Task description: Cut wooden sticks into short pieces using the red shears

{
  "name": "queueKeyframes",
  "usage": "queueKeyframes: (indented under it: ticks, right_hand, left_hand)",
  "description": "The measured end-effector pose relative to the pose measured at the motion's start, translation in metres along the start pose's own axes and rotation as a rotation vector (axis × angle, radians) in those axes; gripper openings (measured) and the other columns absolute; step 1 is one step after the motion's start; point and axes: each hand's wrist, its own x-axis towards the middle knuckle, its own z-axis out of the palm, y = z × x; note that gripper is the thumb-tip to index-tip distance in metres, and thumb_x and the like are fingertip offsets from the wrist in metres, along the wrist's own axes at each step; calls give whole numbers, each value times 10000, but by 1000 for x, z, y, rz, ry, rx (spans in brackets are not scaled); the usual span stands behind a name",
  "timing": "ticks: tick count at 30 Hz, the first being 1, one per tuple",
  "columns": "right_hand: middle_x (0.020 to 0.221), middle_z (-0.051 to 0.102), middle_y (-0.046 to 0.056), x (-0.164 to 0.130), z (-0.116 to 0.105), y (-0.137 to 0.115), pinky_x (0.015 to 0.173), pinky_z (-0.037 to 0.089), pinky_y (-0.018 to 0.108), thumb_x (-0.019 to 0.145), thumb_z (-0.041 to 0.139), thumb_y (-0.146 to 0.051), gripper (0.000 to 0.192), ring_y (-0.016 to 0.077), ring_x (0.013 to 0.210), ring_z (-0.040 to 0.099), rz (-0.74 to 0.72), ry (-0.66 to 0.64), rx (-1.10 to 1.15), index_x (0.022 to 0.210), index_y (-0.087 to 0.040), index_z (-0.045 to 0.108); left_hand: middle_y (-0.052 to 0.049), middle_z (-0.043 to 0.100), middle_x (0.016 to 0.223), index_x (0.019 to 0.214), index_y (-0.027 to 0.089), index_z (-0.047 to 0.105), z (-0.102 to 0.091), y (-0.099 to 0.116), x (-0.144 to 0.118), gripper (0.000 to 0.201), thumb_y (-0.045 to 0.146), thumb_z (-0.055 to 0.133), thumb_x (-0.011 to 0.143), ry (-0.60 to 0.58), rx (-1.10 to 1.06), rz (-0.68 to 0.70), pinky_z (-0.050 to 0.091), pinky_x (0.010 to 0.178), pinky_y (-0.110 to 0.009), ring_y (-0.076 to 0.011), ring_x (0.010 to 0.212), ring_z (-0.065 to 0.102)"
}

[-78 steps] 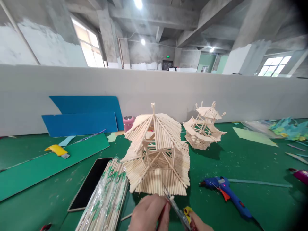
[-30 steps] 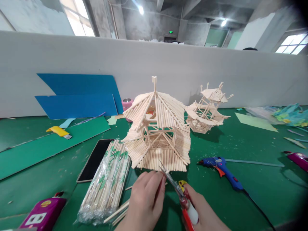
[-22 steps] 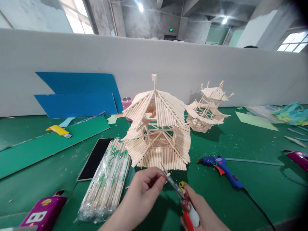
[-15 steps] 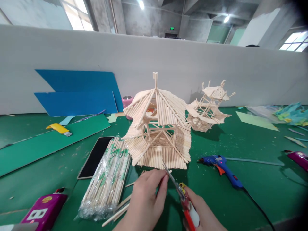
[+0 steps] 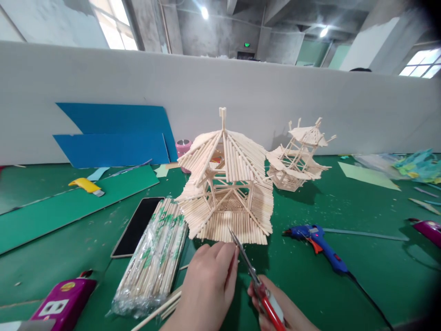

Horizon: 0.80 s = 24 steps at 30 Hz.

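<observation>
Counting directions from the two hands, the right hand (image 5: 284, 299) grips the scissors (image 5: 253, 273) by their red handle, and the blades point toward eleven o'clock, just beside the left fingertips. The left hand (image 5: 208, 280) has its fingertips pinched together; what is between them, I cannot tell. Some loose sticks (image 5: 155, 314) lie at eight o'clock, partly hidden by the left arm. At ten o'clock lies a plastic bag of sticks (image 5: 149, 259), and at two o'clock a blue glue gun (image 5: 319, 241). Farther, at twelve o'clock, stands the large stick pavilion (image 5: 237, 165); at one o'clock, behind it, a smaller stick model (image 5: 298, 170).
</observation>
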Motion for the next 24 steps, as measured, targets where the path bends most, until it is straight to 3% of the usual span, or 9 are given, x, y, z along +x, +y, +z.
queueKeyframes:
  ticks: [4,8,12,17,21,24]
  right_hand:
    - [507,445,-37,4,4,1,411,402,187,680,470,-708,518,104,466,515,33,-15,73,712,-201,570]
    - [585,493,-22,3,2,4,456,421,190,676,490,-697,519,100,514,518,-7,56,43,773,-196,581]
    - [774,563,10,-7,-3,4,567,452,225,579,679,-580,553,120,614,549,-144,75,-177,969,-205,567]
    - [867,576,49,-22,-4,-4,649,448,274,607,677,-472,671,178,713,563,-281,71,-426,1181,-204,455]
    - [881,591,56,-18,-7,-4,755,417,295,601,686,-421,575,228,849,538,-291,111,-548,1104,-196,523]
    - [760,576,23,-6,-9,9,729,415,291,628,658,-467,443,205,784,533,-239,52,-495,969,-194,587]
  left_hand:
    - [-59,616,626,745,157,568,-1,0,0,200,126,399,847,-23,23,0,464,490,-337,-208,543,561]
    - [-55,620,637,782,162,564,-1,0,-1,174,127,404,842,-18,26,5,459,497,-336,-209,550,556]
    - [-41,610,626,777,180,549,0,1,-1,161,125,410,837,7,104,24,428,477,-321,-202,519,525]
    - [-33,595,617,780,182,520,0,2,-1,133,104,422,825,70,86,70,423,475,-301,-184,513,520]
    - [-59,620,688,936,154,500,3,-1,-8,155,80,445,811,103,43,142,459,498,-303,-189,554,543]
    - [-67,625,700,974,143,484,7,-4,-19,182,68,458,810,86,114,161,479,540,-328,-200,579,564]
